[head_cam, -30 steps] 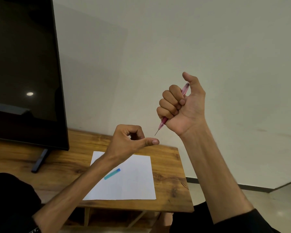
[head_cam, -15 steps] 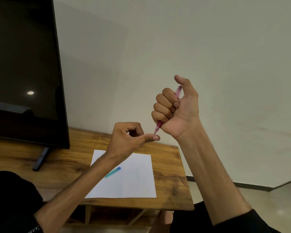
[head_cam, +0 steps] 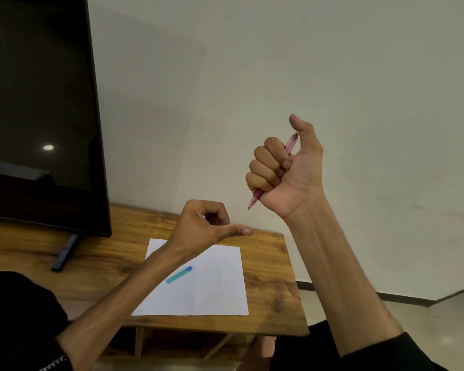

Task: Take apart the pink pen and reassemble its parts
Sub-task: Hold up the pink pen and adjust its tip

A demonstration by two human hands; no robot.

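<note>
My right hand (head_cam: 295, 172) is raised above the table in a fist around the pink pen (head_cam: 254, 200). The pen's tip points down and to the left. Its clear pink top end shows against my thumb, and my fingers hide the middle of the barrel. Lower and to the left is my left hand (head_cam: 198, 226), with its fingers curled and its thumb stretched toward the pen tip. A small gap separates the thumb from the tip. Nothing shows inside the left hand.
A white sheet of paper (head_cam: 214, 285) lies on the wooden table (head_cam: 273, 263), with a short teal pen piece (head_cam: 179, 274) on it. A large dark screen (head_cam: 38, 103) stands at the left on a black foot (head_cam: 65, 253). A plain wall lies behind.
My right hand dipped until the pen tip nearly met my left thumb, then rose again. My left hand has dropped slightly, so the gap between thumb and tip has reopened.
</note>
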